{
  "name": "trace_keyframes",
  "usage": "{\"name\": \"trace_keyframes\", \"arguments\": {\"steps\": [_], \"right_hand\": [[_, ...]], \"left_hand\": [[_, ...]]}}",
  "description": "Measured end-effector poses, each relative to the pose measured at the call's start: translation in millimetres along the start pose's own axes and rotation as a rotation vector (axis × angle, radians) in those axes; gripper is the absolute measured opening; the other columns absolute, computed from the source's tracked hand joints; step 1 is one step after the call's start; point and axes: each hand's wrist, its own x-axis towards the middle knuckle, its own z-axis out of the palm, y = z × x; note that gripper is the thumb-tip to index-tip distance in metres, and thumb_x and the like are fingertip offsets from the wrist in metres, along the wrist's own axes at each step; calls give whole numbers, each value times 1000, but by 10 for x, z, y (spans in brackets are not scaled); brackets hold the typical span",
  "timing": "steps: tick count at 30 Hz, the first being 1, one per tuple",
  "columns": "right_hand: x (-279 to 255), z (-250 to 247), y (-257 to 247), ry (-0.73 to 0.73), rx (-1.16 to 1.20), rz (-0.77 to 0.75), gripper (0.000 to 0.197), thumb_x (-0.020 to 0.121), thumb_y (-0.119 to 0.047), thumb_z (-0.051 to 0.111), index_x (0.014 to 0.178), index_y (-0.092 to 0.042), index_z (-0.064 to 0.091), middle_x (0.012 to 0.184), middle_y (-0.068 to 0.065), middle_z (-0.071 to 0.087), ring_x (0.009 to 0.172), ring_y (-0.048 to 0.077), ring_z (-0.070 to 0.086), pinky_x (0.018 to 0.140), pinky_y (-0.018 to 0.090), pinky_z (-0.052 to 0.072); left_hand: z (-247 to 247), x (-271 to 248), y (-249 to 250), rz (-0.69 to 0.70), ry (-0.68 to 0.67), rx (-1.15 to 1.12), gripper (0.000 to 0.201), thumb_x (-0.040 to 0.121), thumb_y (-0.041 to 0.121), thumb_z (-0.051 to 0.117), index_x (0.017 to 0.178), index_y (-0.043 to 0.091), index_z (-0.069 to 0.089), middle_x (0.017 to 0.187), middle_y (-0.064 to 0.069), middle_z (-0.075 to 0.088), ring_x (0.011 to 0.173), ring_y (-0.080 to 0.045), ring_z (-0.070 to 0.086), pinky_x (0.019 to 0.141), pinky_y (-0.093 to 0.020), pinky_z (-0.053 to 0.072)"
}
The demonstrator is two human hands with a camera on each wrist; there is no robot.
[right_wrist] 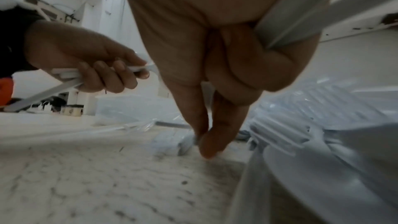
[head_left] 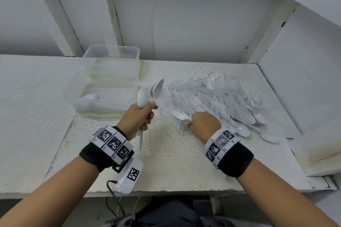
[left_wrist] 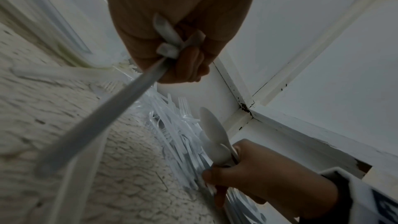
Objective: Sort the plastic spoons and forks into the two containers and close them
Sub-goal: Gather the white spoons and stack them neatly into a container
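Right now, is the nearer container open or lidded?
Open: the nearer container shows no lid, and white spoons lie exposed inside it.

Head view: from above my forearms, facing forward and down over the white shelf top (head_left: 166, 162) to the back wall; farthest of the three, it takes in both my hands.
Left wrist view: from under my left hand (left_wrist: 183, 23), very near, looking along it past the spoon handles (left_wrist: 103, 117) toward the shelf's right corner.
Right wrist view: low by the shelf surface, under my right hand (right_wrist: 215, 48), very near, facing left.
Shared: each wrist view catches my other hand; all three show the cutlery pile (head_left: 221, 101) and the shelf top.
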Motion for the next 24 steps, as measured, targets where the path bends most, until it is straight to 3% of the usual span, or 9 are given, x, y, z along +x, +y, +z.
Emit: {"name": "trace_keyframes", "arguments": {"steps": [2,5,8,10,12,15,19,24], "right_hand": [[-33,-23,11,-19,30,15,40,96,-20,45,59,-16,31,58,-2,39,51,13,39,45,23,28],[-125,-110,49,-42,111,34,38,95,-22,44,59,-16,36,58,-2,43,51,12,41,46,23,32],[-233,-240,106,-96,244,73,31,92,-17,46,62,-12,51,60,-1,56,49,10,47,51,23,43],[-307,-354,144,-151,342,91,24,90,-15,47,74,-6,62,62,0,64,49,8,51,52,21,44],[-384,-469,173,-179,456,100,21,88,-14,49,80,-4,66,65,0,69,47,5,50,45,18,41],[-473,-590,187,-197,663,109,21,86,-14,53,70,-8,66,60,1,68,35,3,36,36,16,28],[-533,-668,145,-276,919,116,19,87,-14,57,70,-8,62,54,0,63,33,5,27,35,15,20],[-575,-634,8,-286,1026,12,19,90,-15,56,74,-9,62,55,-3,61,36,6,27,36,16,21]], "left_hand": [[-6,-9,1,-7,10,7,19,96,22,46,84,14,57,58,2,43,42,-7,32,42,-19,26],[-30,-28,-10,9,-1,26,15,96,21,48,89,14,59,60,2,48,45,-8,37,43,-19,31],[-42,-50,-25,21,-33,25,13,95,22,50,97,13,59,66,0,55,52,-10,42,46,-20,35],[-44,-55,-35,24,-48,12,13,96,22,48,96,15,59,68,0,57,53,-10,43,46,-20,36],[-40,-57,-40,27,-55,9,14,97,21,47,95,16,60,69,0,57,52,-10,43,45,-19,36],[-20,-51,-43,28,-56,16,15,97,21,47,95,16,60,70,0,57,53,-10,43,47,-20,36],[22,-48,-41,13,-50,4,15,98,20,45,94,14,58,70,-1,56,53,-11,41,46,-19,34],[42,-13,-29,-16,27,-88,14,96,21,47,91,12,57,68,-2,52,41,-6,34,38,-16,28]]}}
